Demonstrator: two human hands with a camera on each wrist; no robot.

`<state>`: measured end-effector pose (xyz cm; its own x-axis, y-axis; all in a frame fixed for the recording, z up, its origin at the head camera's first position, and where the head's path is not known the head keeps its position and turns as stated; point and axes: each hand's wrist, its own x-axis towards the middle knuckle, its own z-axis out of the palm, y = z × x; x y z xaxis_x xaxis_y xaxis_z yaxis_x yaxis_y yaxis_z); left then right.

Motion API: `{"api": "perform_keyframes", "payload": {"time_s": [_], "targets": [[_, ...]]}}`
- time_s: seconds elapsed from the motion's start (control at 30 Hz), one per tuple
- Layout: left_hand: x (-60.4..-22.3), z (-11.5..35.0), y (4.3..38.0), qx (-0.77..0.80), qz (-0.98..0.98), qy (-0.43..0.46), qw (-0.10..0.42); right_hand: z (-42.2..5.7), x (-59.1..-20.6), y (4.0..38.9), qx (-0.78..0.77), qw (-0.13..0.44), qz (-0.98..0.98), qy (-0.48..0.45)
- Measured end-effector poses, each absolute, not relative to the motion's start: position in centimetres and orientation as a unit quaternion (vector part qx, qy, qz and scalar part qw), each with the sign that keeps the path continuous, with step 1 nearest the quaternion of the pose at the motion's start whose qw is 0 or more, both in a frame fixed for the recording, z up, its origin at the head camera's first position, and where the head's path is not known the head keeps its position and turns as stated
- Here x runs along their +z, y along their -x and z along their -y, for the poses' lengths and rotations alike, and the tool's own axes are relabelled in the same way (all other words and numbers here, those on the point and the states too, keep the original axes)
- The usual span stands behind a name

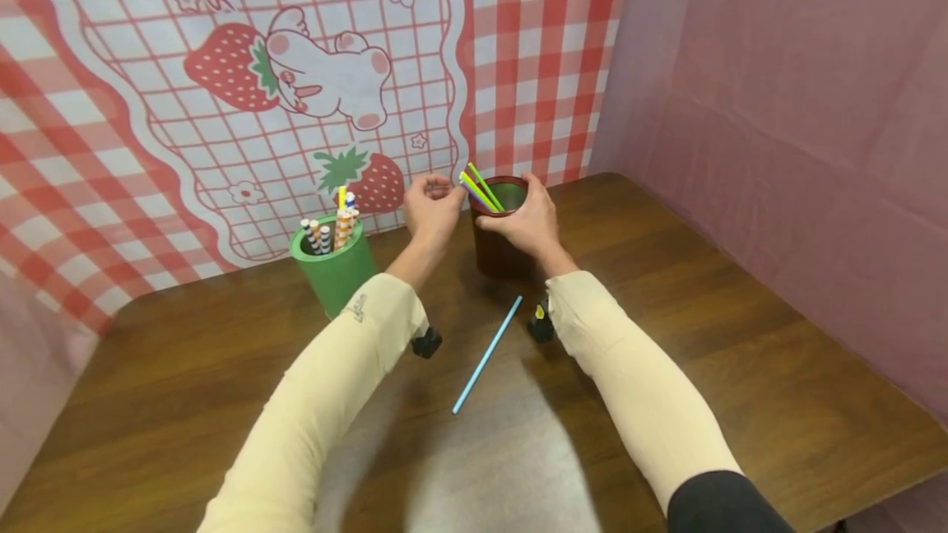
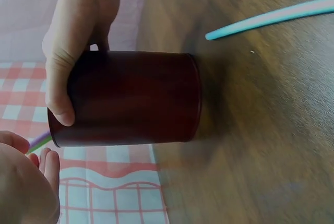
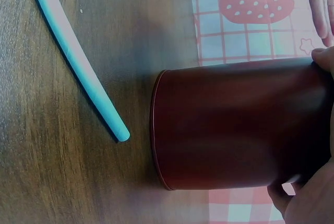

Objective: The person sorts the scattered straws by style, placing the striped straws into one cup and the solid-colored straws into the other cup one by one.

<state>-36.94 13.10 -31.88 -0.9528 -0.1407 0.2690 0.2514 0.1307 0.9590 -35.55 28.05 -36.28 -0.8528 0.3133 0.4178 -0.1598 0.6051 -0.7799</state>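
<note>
A dark reddish-brown cylindrical cup (image 1: pixel 498 249) stands on the table with several plain green, yellow and purple straws (image 1: pixel 481 190) leaning inside. My right hand (image 1: pixel 529 220) grips the cup near its rim, thumb in front and fingers round the far side. Beside the straws' upper ends is my left hand (image 1: pixel 432 208), its fingers loosely bent; the straw tips (image 2: pixel 40 141) show right at its fingertips in the left wrist view, contact unclear. On the table in front of the cup lies a light blue straw (image 1: pixel 486 356). What else the cup holds is hidden.
To the left stands a green cylindrical cup (image 1: pixel 335 274) with several striped paper straws (image 1: pixel 342 229). A strawberry-patterned cloth (image 1: pixel 326 64) hangs behind the wooden table (image 1: pixel 711 352), and a pink curtain (image 1: pixel 800 146) borders its right side.
</note>
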Motion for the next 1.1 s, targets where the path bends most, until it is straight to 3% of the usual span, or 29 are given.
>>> {"api": "perform_keyframes", "payload": {"time_s": [0.2, 0.4, 0.77, 1.1], "targets": [[-32.9, -12.3, 36.6, -0.614, 0.777, 0.062, 0.12, -27.9, -36.2, 35.5, 0.442, 0.265, 0.856, 0.045], [-34.5, -11.9, 35.5, -0.45, 0.884, 0.098, 0.076, -27.9, -36.3, 35.6, 0.44, 0.267, 0.856, 0.049], [-37.2, -13.8, 32.8, -0.273, 0.932, 0.22, -0.089, -27.9, -36.3, 35.6, 0.431, 0.266, 0.861, 0.051], [-38.6, -15.8, 31.6, -0.143, 0.949, 0.272, -0.072, -28.0, -36.3, 35.6, 0.43, 0.259, 0.863, 0.053]]}}
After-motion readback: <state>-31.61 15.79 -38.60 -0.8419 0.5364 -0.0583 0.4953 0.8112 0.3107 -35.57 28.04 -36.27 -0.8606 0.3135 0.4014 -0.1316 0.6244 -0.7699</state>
